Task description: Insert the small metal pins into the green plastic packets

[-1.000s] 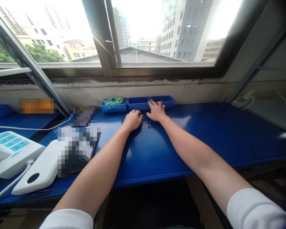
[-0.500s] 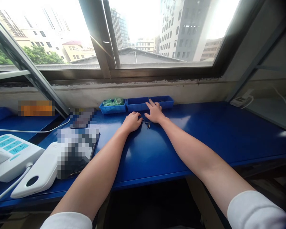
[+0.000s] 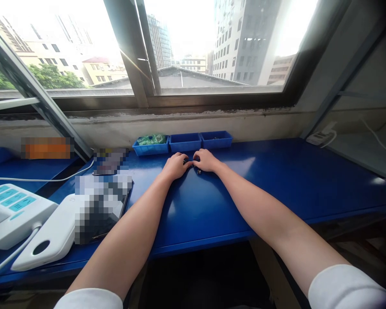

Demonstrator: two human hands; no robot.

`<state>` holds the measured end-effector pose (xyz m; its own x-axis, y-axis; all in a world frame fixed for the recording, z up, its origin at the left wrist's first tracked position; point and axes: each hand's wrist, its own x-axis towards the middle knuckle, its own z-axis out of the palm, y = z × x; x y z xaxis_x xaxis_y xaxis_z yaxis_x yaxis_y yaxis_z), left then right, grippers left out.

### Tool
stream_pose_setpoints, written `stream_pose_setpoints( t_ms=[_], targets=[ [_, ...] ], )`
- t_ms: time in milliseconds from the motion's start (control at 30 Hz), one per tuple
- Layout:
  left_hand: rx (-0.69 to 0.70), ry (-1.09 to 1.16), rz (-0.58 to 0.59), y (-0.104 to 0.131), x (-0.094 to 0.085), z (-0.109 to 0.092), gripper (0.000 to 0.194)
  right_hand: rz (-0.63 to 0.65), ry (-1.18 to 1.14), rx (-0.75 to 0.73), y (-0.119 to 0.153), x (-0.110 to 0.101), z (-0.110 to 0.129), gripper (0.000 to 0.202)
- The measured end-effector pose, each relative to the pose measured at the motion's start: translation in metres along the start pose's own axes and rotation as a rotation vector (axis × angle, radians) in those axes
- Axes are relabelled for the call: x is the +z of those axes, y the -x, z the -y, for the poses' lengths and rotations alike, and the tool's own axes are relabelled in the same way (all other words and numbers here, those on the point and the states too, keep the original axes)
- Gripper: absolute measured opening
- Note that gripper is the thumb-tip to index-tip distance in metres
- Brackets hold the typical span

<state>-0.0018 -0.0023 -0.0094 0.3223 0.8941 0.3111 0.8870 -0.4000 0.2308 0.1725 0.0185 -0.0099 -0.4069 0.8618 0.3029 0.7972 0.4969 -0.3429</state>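
Note:
My left hand [image 3: 176, 165] rests on the blue table with its fingers curled around something small and dark that I cannot make out. Beside it, nearly touching at the fingertips, my right hand [image 3: 205, 160] has its fingers bent down to the tabletop; what they hold, if anything, is hidden. Small metal pieces like screws [image 3: 199, 171] lie just below the right fingers. Behind the hands stand three blue bins: the left bin [image 3: 151, 149] holds green plastic, the middle bin [image 3: 185, 146] looks bare, and the right bin [image 3: 216, 143] has small dark bits.
On the left of the blue table [image 3: 209, 214] are a white power strip [image 3: 22, 212], a white device [image 3: 48, 238] with a black oval, a blurred bag [image 3: 103, 210] and a phone-like item [image 3: 111, 162]. A cable crosses there. A white socket [image 3: 320, 138] is at the far right.
My right hand has come down from the bins' front edge to the small pieces beside my left hand, and its fingers have curled. The view has shifted slightly.

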Motion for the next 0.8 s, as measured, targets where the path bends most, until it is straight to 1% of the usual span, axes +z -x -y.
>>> stream_pose_setpoints(
  t_ms=[100,167,267,400,467,633,800],
  targets=[
    [-0.055,-0.032,0.013,0.0,-0.0019,-0.0009,0.048,-0.02,-0.02,-0.009,-0.0014,0.0015,-0.0004,0.022],
    [-0.066,-0.049,0.007,-0.0002,-0.0021,-0.0016,0.047,-0.012,-0.059,-0.027,-0.0021,0.0013,-0.0015,0.022],
    [-0.056,-0.05,-0.005,-0.001,-0.0008,-0.0019,0.041,-0.003,-0.1,-0.049,-0.0023,0.0007,-0.0028,0.018],
    [-0.025,0.0,0.005,-0.0019,0.0,-0.0013,0.036,-0.014,-0.092,-0.048,-0.0022,0.0011,-0.0032,0.014],
    [-0.014,0.029,0.017,-0.0016,-0.0007,-0.0013,0.036,-0.013,-0.082,-0.052,-0.0027,0.0017,-0.0033,0.014],
    [-0.044,0.051,0.045,0.0,-0.0028,-0.0035,0.037,-0.006,-0.035,-0.06,-0.0039,0.0031,-0.0044,0.015],
    [-0.026,0.029,0.047,0.0002,-0.0032,-0.0047,0.037,-0.005,-0.075,-0.106,-0.0025,0.0036,-0.0053,0.016]
  ],
)
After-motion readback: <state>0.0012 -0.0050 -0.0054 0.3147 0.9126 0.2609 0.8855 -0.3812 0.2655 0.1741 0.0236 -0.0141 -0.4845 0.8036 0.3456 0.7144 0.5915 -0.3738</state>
